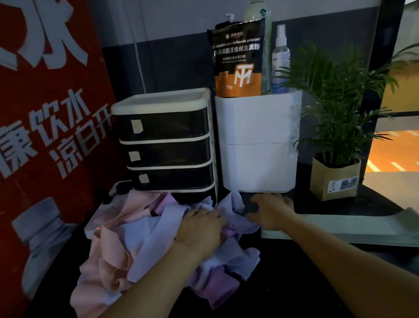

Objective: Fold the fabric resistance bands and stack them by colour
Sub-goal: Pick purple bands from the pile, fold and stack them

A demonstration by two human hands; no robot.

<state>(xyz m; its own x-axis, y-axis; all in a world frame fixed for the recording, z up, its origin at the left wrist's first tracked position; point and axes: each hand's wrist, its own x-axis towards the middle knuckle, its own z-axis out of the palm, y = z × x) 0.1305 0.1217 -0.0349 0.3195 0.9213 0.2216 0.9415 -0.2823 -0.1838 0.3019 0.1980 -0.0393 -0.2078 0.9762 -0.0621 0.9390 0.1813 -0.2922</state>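
Left hand point(200, 225): frame centre, fingers spread flat on the band pile point(144, 242).
Right hand point(271, 211): fingers curled, pinching lavender fabric; desk point(257, 317) beneath.

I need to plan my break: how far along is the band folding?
Done: one flat stack of pale green bands lies at the right. In hand: the left hand rests on the loose heap, and the right hand reaches a lavender band at its edge; its grip is unclear. Left: the pink, lavender and purple bands, all unfolded.
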